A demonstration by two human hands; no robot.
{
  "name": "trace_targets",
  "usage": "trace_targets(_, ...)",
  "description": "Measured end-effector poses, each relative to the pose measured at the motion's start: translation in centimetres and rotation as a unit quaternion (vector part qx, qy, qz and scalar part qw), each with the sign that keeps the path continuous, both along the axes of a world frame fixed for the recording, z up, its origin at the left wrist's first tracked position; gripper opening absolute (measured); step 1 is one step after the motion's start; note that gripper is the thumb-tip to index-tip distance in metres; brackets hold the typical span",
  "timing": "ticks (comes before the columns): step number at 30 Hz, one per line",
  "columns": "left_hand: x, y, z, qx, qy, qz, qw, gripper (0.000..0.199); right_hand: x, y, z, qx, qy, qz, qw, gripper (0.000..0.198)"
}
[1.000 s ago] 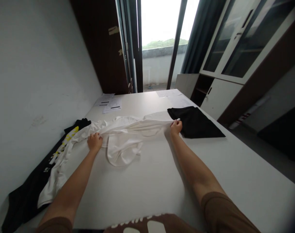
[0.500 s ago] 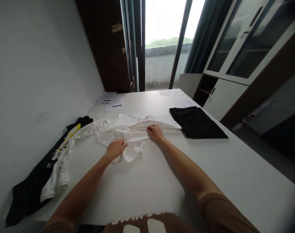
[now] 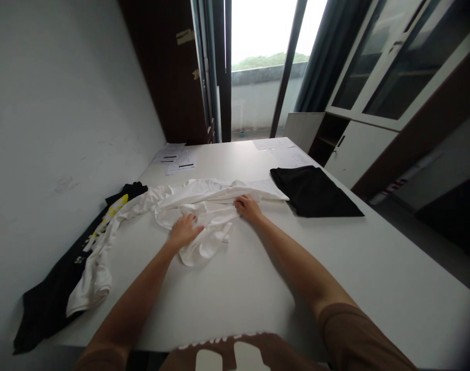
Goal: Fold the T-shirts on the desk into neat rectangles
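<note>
A rumpled white shirt lies across the middle of the table, with loose folds toward me. My left hand rests on its near left folds, fingers spread and thumb apart. At the shirt's near edge, right of centre, the fingers of my right hand are curled in on the cloth. Just right of the shirt is a folded black garment, touching or slightly under the shirt's right end.
Along the wall at left lie a black garment with yellow print and a white crumpled garment. Printed papers sit at the table's far left, more sheets far right. A white cabinet stands beyond the right edge.
My left hand has shifted slightly up and its fingers have spread from a more closed pose. My right hand keeps its place on the shirt. The view has tilted slightly.
</note>
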State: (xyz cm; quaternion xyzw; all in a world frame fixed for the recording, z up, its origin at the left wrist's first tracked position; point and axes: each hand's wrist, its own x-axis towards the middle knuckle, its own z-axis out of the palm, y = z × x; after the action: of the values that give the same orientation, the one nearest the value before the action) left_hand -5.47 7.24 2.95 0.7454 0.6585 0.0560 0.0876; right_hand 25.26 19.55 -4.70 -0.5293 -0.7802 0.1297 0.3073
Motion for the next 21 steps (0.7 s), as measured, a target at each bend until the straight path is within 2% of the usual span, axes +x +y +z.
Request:
trace_targets(3, 0.1, -0.4, 0.2, -0.056, -0.009, -0.067, 0.996, 0.02, -0.2, 0.0, 0.0, 0.007, -0.011, -0.011, 1.0, 0.019)
trace_targets(5, 1.2, -1.6, 1.8, -0.075, -0.032, -0.137, 0.987, 0.017, -0.3, -0.1, 0.1, 0.008, -0.017, -0.016, 1.0, 0.018)
trace_targets(7, 3.0, -3.3, 4.0, -0.096, -0.094, -0.222, 0.966, 0.024, -0.3, -0.1, 0.2, 0.007, -0.013, -0.015, 1.0, 0.019)
trace_targets(9, 5.0, -5.1, 6.0, -0.113, -0.202, -0.286, 0.93, 0.029, -0.2, -0.1, 0.3, 0.003, 0.002, -0.01, 1.0, 0.02)
trace_targets(11, 6.8, -6.4, 7.1, -0.157, -0.32, -0.336, 0.872, 0.029, 0.0, -0.1, 0.3, -0.002, 0.013, -0.009, 1.0, 0.021)
trace_targets(13, 7.9, -6.9, 7.0, -0.228, -0.404, -0.396, 0.793, 0.034, 0.4, 0.0, 0.3, -0.007, 0.016, -0.016, 1.0, 0.022)
trace_targets(14, 8.1, -6.7, 6.6, -0.243, -0.424, -0.407, 0.772, 0.035, 0.5, 0.1, 0.3, -0.007, 0.015, -0.02, 1.0, 0.022)
trace_targets(15, 8.0, -6.3, 5.9, -0.231, -0.432, -0.393, 0.778, 0.034, 0.6, 0.1, 0.3, -0.008, 0.013, -0.026, 1.0, 0.022)
trace_targets(16, 7.7, -5.7, 5.1, -0.194, -0.424, -0.354, 0.811, 0.031, 0.7, 0.2, 0.2, -0.008, 0.01, -0.034, 0.999, 0.023)
trace_targets(18, 6.5, -4.3, 3.3, -0.077, -0.362, -0.219, 0.903, 0.023, 0.8, 0.2, 0.2, -0.005, 0.001, -0.052, 0.999, 0.023)
trace_targets(19, 5.6, -3.8, 2.4, -0.032, -0.31, -0.161, 0.937, 0.019, 0.7, 0.2, 0.2, -0.004, -0.006, -0.06, 0.998, 0.022)
trace_targets(21, 3.6, -3.3, 0.7, 0.015, -0.215, -0.109, 0.971, 0.016, 0.6, 0.2, 0.1, 0.0, -0.019, -0.065, 0.998, 0.022)
